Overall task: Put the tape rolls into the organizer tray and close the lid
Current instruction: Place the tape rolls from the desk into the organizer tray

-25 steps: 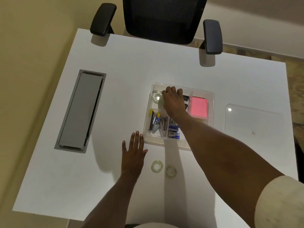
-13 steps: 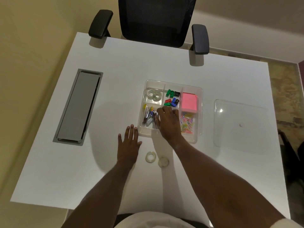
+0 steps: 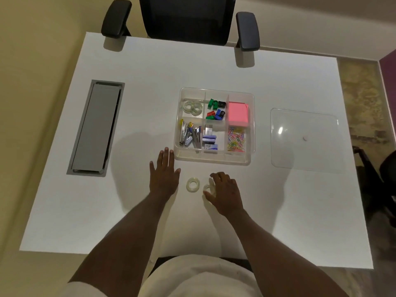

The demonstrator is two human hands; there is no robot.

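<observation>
step: collecting remaining tape rolls | our right hand (image 3: 225,192) curls round one roll (image 3: 207,188) just below the organizer tray (image 3: 214,160), grasp uncertain | left hand (image 3: 164,174) flat, released | next: lift into tray's upper-left compartment

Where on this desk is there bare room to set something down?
Bare stretches: between the grey cable hatch and the organizer tray, between the tray and the clear lid, and along the far edge by the chair. Crowded just before the tray: left hand, right hand, two tape rolls.
</observation>
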